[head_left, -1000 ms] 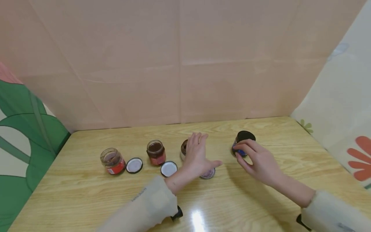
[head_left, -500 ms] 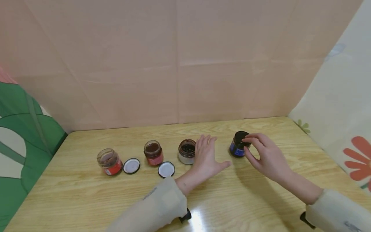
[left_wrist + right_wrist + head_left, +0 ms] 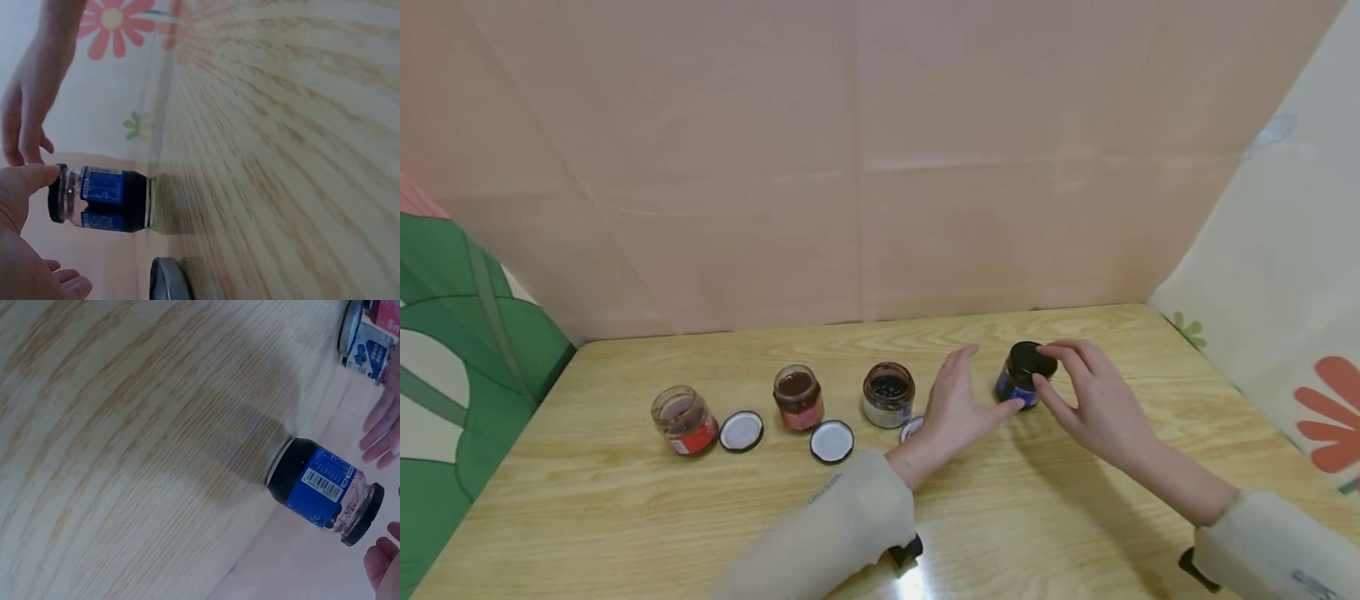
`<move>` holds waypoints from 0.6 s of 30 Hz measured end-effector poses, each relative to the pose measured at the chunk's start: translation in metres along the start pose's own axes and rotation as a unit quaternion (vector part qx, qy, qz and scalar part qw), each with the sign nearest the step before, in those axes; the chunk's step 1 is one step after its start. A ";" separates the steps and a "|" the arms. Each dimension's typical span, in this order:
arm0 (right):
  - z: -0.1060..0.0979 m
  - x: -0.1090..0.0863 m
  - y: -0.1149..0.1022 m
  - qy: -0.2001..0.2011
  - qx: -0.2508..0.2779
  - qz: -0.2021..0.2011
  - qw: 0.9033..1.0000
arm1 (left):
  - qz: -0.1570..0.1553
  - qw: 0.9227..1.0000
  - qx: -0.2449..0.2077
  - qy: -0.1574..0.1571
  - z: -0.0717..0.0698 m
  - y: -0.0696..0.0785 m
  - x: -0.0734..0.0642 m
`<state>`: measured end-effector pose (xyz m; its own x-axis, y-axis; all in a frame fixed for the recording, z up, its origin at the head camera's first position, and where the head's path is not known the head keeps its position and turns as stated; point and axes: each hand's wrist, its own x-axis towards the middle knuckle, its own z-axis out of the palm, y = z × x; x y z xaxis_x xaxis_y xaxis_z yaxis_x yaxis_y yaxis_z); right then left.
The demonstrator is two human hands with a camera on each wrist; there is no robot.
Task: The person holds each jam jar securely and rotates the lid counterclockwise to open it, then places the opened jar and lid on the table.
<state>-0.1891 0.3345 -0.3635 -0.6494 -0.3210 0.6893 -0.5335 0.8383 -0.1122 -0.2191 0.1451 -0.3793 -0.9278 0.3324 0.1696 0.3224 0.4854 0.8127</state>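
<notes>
A glass jar with a black lid and a blue label (image 3: 1019, 390) stands upright at the right of the table. In the right wrist view the same jar (image 3: 322, 484) shows dark contents and a barcode. My left hand (image 3: 958, 407) is just left of it, fingers spread and thumb pointing toward the jar. At the lid's right side is my right hand (image 3: 1101, 408), fingers loosely bent and thumb apart from them. The right wrist view shows a gap between that hand's fingertips (image 3: 380, 559) and the lid. In the left wrist view the left thumb overlaps the lid's edge; contact cannot be told.
Three lidless jars stand to the left: a red-labelled jar (image 3: 687, 421), a pink-labelled jar (image 3: 799, 400) and a pale-labelled jar (image 3: 889, 398). Upturned lids lie near them: a left lid (image 3: 741, 431), a middle lid (image 3: 832, 442) and a third lid (image 3: 911, 428), partly behind the left hand.
My left hand has moved right, from in front of the pale-labelled jar toward the blue-labelled jar, uncovering the open jar. My right hand has shifted slightly right, to the lid's right side.
</notes>
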 end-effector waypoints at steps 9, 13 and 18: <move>0.002 0.000 0.000 -0.007 0.006 0.044 0.999 | -0.024 1.000 -0.014 0.001 0.020 0.003 0.017; 0.002 -0.001 0.000 -0.010 0.014 0.068 0.998 | -0.037 0.999 -0.028 -0.001 0.026 0.003 0.023; 0.003 -0.001 -0.001 -0.020 0.023 0.095 0.995 | -0.056 0.997 -0.055 0.002 0.034 0.004 0.029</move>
<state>-0.1893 0.3332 -0.3665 -0.7610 -0.1769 0.6242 -0.4228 0.8649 -0.2704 -0.2379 0.1843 -0.3900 -0.9575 0.2778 0.0772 0.1950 0.4266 0.8832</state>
